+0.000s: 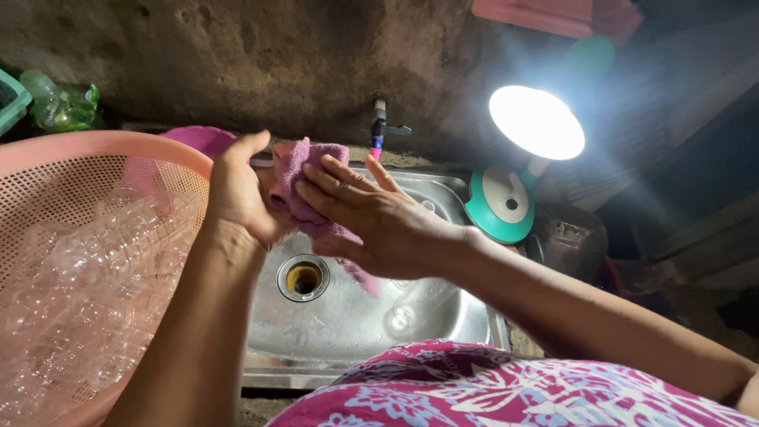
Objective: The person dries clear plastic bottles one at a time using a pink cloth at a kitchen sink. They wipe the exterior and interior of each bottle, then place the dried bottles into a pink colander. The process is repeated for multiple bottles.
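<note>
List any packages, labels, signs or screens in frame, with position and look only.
No labels, signs or screens can be made out.
Closest to packaging: clear plastic bottles, unlabelled, piled in the pink mesh basket at left.
One green-tinted clear bottle, top left by the wall, lying down.

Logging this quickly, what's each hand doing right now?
Left hand: closed on the purple cloth.
Right hand: open, flat against the same cloth.
</note>
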